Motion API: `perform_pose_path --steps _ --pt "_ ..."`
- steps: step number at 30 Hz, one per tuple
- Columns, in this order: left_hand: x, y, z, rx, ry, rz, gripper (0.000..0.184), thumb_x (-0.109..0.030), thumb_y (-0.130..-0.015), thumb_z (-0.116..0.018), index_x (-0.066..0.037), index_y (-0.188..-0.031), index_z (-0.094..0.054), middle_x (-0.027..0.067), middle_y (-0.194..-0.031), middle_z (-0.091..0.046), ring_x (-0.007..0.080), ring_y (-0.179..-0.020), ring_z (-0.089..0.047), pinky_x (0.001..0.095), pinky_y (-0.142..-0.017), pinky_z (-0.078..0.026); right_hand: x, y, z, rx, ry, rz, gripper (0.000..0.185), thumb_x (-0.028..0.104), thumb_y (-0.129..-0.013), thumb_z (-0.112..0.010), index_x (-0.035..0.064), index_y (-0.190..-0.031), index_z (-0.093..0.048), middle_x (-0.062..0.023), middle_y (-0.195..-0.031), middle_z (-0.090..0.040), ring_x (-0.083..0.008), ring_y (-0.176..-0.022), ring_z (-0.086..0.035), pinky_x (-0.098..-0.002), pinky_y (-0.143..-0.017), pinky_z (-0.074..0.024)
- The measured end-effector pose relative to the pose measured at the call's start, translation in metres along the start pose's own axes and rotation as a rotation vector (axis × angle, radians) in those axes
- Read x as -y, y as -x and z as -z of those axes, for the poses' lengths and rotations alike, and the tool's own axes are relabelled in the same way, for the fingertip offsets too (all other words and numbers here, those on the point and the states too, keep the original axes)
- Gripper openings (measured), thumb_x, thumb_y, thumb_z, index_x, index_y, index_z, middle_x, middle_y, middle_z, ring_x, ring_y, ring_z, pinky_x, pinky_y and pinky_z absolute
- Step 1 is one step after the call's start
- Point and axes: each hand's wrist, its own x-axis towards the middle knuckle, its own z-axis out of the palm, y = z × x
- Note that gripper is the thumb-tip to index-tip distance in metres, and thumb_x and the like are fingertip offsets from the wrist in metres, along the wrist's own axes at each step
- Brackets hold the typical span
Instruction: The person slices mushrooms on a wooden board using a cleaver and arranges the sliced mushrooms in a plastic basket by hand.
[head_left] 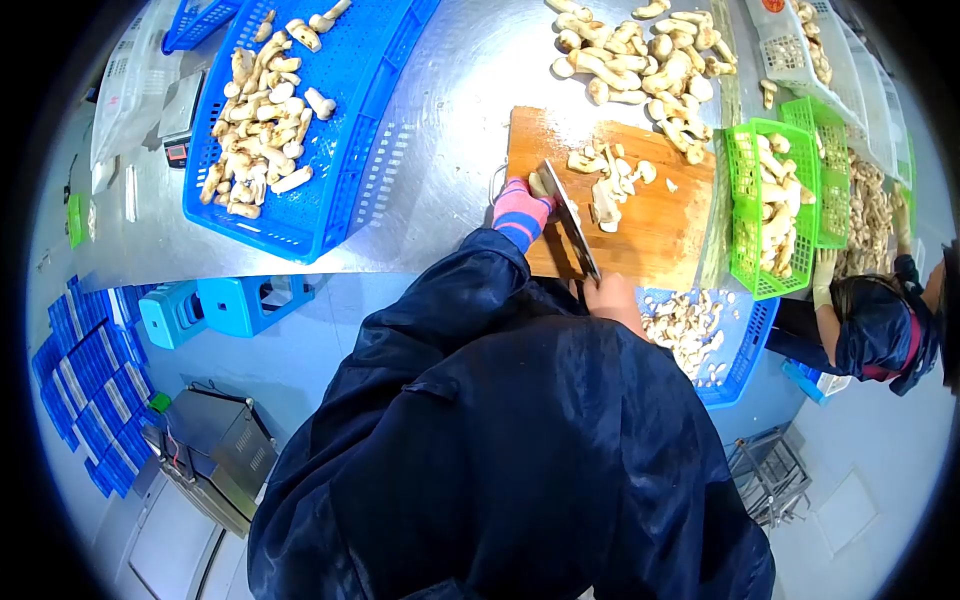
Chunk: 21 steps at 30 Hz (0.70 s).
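Note:
My left hand (pixel 521 206), in a pink and blue striped glove, grips a mushroom (pixel 538 186) at the left edge of a wooden cutting board (pixel 655 240). My right hand (pixel 612 300) is bare and closed round the handle of a kitchen knife (pixel 572 222). The blade stands on edge right beside the held mushroom; whether it touches is too small to tell. Cut mushroom pieces (pixel 610 185) lie on the board to the right of the blade. Behind them, a pile of whole mushrooms (pixel 640 60) spreads from the metal table onto the board's far edge.
A blue basket (pixel 350 130) with mushrooms stands on the metal table (pixel 455 90) at left. Green baskets (pixel 742 200) of mushrooms line the right. Below the board's right side sits a blue crate (pixel 745 355) with pieces. A co-worker (pixel 875 320) works at far right.

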Motion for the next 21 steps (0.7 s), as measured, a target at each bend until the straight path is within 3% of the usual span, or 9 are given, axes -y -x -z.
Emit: perform_pose_path --steps 5,9,11,13,15,16,18,20,21 --pt "0.024 -0.012 -0.006 0.133 0.199 0.073 0.038 -0.018 -0.071 -0.067 -0.003 -0.103 -0.051 0.0112 -0.085 -0.063 0.0233 -0.076 -0.063 0.0346 -0.065 -0.052 -0.003 -0.051 -0.025 -0.074 -0.076 0.089 0.024 0.02 -0.079 -0.054 -0.0022 -0.082 -0.063 -0.0264 -0.074 -0.059 -0.0401 -0.074 -0.059 -0.0456 -0.066 -0.0455" --pt "-0.002 0.01 0.06 0.531 0.929 0.353 0.036 -0.013 -0.077 -0.058 -0.004 -0.111 -0.048 0.0099 -0.103 -0.059 0.025 -0.09 -0.06 0.0359 -0.073 -0.051 -0.02 -0.052 -0.013 -0.138 -0.165 0.028 0.024 0.021 -0.079 -0.055 -0.0025 -0.082 -0.062 -0.0249 -0.072 -0.059 -0.038 -0.07 -0.06 -0.0422 -0.062 -0.0456" --pt "0.015 0.011 0.09 0.711 1.388 0.242 0.048 -0.013 -0.078 -0.057 -0.008 -0.124 -0.044 0.0139 -0.112 -0.056 0.026 -0.1 -0.057 0.0368 -0.077 -0.05 -0.03 -0.047 -0.01 -0.047 -0.217 -0.101 0.024 0.02 -0.08 -0.055 -0.0027 -0.084 -0.062 -0.0226 -0.07 -0.06 -0.0358 -0.067 -0.06 -0.0398 -0.059 -0.0441" --pt "0.042 0.0 0.136 0.638 1.84 0.3 0.051 -0.017 -0.079 -0.057 -0.002 -0.125 -0.041 0.0137 -0.116 -0.053 0.0253 -0.105 -0.052 0.0365 -0.083 -0.046 -0.033 -0.04 -0.011 -0.095 -0.241 -0.064 0.025 0.021 -0.079 -0.055 -0.0032 -0.08 -0.061 -0.0248 -0.069 -0.058 -0.0399 -0.069 -0.058 -0.0441 -0.063 -0.0441" --pt "-0.004 0.018 0.192 0.801 2.433 -0.201 0.063 -0.03 -0.075 -0.065 -0.003 -0.126 -0.04 0.0071 -0.105 -0.052 0.0167 -0.091 -0.051 0.0346 -0.08 -0.044 -0.034 -0.029 -0.007 -0.112 -0.277 -0.047 0.027 0.023 -0.079 -0.054 -0.0035 -0.078 -0.061 -0.0259 -0.068 -0.056 -0.0425 -0.068 -0.056 -0.0469 -0.062 -0.0424" --pt "-0.008 0.016 0.209 0.838 2.439 -0.371 0.07 -0.041 -0.073 -0.067 -0.005 -0.127 -0.04 0.0039 -0.108 -0.052 0.0143 -0.091 -0.049 0.0316 -0.079 -0.043 -0.032 -0.021 -0.004 -0.152 -0.3 -0.036 0.026 0.022 -0.079 -0.055 -0.0034 -0.076 -0.06 -0.0259 -0.066 -0.055 -0.0404 -0.062 -0.055 -0.0441 -0.057 -0.0413" --pt "-0.001 -0.002 0.209 0.771 2.314 -0.278 0.069 -0.043 -0.073 -0.067 -0.007 -0.126 -0.044 0.0018 -0.109 -0.052 0.0149 -0.091 -0.052 0.0318 -0.079 -0.044 -0.028 -0.007 0.007 -0.216 -0.497 -0.066 0.023 0.018 -0.08 -0.055 -0.0038 -0.075 -0.059 -0.0203 -0.058 -0.055 -0.0289 -0.052 -0.056 -0.0374 -0.051 -0.0404" --pt "0.013 -0.043 0.166 0.724 2.149 0.129 0.058 -0.041 -0.074 -0.067 -0.009 -0.119 -0.051 0.0016 -0.108 -0.055 0.0166 -0.091 -0.055 0.0336 -0.08 -0.045 -0.042 -0.007 0.003 -0.294 -0.603 -0.196 0.021 0.016 -0.08 -0.056 -0.0042 -0.074 -0.059 -0.0143 -0.054 -0.053 -0.0193 -0.05 -0.053 -0.0336 -0.048 -0.0389" --pt "-0.016 -0.035 0.144 0.593 1.524 -0.055 0.051 -0.039 -0.076 -0.063 -0.008 -0.115 -0.053 0.0041 -0.106 -0.057 0.019 -0.091 -0.056 0.0341 -0.08 -0.045 -0.05 -0.005 0.002 -0.332 -0.656 -0.268 0.021 0.015 -0.081 -0.056 -0.0044 -0.074 -0.058 -0.0113 -0.052 -0.052 -0.0144 -0.048 -0.051 -0.0316 -0.047 -0.0382"
